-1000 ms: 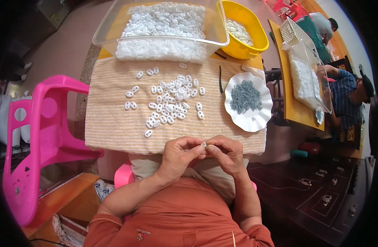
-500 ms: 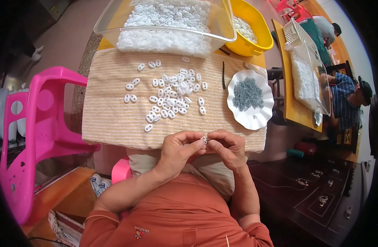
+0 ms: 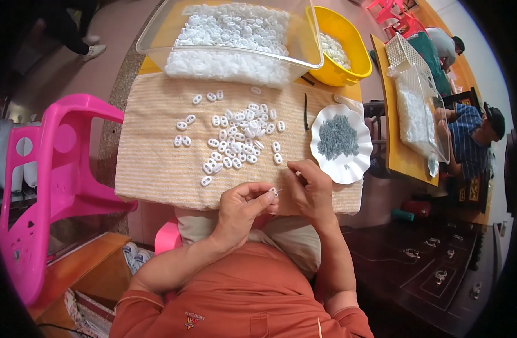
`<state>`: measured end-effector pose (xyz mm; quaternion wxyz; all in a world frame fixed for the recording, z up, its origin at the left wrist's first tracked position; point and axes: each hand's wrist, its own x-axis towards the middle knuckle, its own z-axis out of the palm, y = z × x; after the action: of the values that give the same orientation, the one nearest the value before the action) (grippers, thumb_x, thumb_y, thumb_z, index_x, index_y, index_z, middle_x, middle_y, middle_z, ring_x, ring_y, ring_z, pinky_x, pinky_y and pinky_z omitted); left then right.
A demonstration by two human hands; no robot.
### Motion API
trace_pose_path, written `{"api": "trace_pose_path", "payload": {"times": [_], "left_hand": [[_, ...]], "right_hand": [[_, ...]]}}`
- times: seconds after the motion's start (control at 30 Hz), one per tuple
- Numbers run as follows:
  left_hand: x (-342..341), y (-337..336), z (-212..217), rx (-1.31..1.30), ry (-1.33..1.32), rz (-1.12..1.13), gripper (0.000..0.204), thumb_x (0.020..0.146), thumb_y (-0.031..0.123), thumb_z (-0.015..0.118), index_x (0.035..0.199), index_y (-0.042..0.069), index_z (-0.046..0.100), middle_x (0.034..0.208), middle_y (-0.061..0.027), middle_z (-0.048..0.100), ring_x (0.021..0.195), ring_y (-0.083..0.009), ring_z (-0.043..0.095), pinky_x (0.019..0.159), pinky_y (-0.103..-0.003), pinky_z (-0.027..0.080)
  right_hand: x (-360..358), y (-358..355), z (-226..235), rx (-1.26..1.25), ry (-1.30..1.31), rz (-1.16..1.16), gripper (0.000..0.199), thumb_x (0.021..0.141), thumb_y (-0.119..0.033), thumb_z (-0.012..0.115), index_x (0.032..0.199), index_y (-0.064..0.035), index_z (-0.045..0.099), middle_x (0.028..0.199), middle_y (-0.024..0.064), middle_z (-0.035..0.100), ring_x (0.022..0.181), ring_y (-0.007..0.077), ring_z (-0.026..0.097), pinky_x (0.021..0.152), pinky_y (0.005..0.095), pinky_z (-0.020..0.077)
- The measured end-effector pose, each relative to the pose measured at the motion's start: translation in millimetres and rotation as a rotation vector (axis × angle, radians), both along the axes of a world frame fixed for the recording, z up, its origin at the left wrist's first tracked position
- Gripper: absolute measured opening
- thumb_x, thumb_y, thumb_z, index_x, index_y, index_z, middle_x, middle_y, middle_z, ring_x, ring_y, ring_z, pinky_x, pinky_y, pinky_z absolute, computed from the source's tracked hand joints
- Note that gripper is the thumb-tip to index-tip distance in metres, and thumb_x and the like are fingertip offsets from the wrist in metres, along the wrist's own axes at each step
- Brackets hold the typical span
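Observation:
My left hand (image 3: 242,209) pinches a small white plastic piece (image 3: 273,192) between thumb and forefinger, just over the near edge of a beige towel (image 3: 157,163). My right hand (image 3: 309,191) sits close beside it on the right, fingers curled; whether it holds something small is hard to tell. Several loose white oval pieces (image 3: 236,141) lie scattered on the towel ahead of both hands. A white scalloped plate (image 3: 357,169) with a heap of small grey parts (image 3: 338,137) stands to the right.
A clear plastic tub (image 3: 157,34) of white pieces and a yellow bowl (image 3: 354,39) stand at the far end. A pink plastic chair (image 3: 50,186) is on my left. Other people sit at a yellow table (image 3: 396,152) on the right with another clear tub.
My right hand has drawn slightly away to the right and forward toward the plate. The left hand still holds the white piece.

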<state>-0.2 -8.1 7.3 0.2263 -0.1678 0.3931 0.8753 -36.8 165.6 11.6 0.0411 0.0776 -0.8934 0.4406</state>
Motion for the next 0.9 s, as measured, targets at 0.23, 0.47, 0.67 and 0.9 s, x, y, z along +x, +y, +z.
{"api": "trace_pose_path", "payload": {"times": [0.23,0.47,0.67,0.9], "left_hand": [[0.2,-0.9,-1.3,0.011,-0.012,0.060,0.017,0.088,0.003,0.063,0.105,-0.002,0.060,0.086,-0.0086,0.066,0.075,-0.0134,0.065,0.072,-0.025,0.057],[-1.4,-3.1,-0.6,0.021,-0.001,0.089,0.018,0.087,0.004,0.064,0.104,-0.004,0.062,0.088,-0.0090,0.066,0.077,-0.0127,0.065,0.071,-0.024,0.056],[-1.3,-2.4,-0.3,0.016,-0.003,0.093,0.019,0.087,0.003,0.064,0.104,-0.004,0.061,0.089,-0.0090,0.066,0.077,-0.0126,0.065,0.071,-0.024,0.056],[-1.6,-2.8,-0.7,0.042,-0.001,0.108,0.017,0.087,0.002,0.064,0.103,-0.003,0.061,0.089,-0.0095,0.066,0.077,-0.0130,0.065,0.071,-0.024,0.056]], "right_hand": [[-15.4,-23.2,0.7,0.380,0.157,-0.085,0.012,0.080,-0.013,0.070,0.089,-0.0055,0.066,0.078,0.0095,0.061,0.062,0.0258,0.061,0.055,0.0354,0.0480],[-16.1,-17.5,-3.1,0.229,0.159,-0.009,0.010,0.078,-0.009,0.073,0.083,-0.0037,0.065,0.079,0.0067,0.061,0.059,0.0194,0.060,0.053,0.0296,0.0471],[-12.0,-6.6,-1.2,0.095,0.025,0.023,0.010,0.079,-0.004,0.071,0.083,-0.0007,0.062,0.070,0.0057,0.060,0.058,0.0083,0.056,0.053,0.0224,0.0445],[-5.6,-2.1,-3.8,-0.193,-0.116,0.007,0.010,0.081,-0.003,0.070,0.085,-0.0004,0.062,0.071,-0.0002,0.061,0.063,0.0038,0.055,0.056,0.0195,0.0442]]}}
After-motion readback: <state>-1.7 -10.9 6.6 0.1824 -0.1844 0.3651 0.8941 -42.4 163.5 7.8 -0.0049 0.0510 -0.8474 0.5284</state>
